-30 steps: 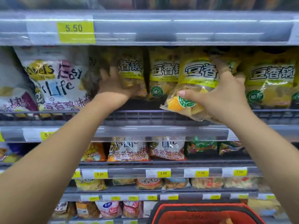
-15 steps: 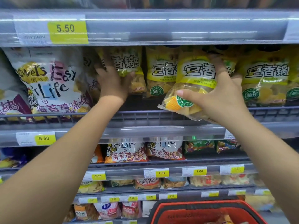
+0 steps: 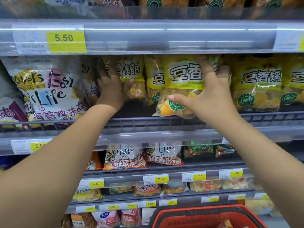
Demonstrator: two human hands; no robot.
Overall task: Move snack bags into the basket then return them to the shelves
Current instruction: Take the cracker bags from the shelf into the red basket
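Your right hand (image 3: 212, 94), fingers clasped on yellow snack bag (image 3: 181, 89) above shelf rail (image 3: 164, 124), your left hand (image 3: 113, 89) beside it, fingers spread against neighbouring bag (image 3: 130, 74), red basket (image 3: 204, 216) below.

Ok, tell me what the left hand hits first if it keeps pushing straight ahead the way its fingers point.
The left hand points up and into the shelf, fingers already against a yellow snack bag. Pushing on, it would press that bag deeper; what lies behind is hidden, so depth is a guess.
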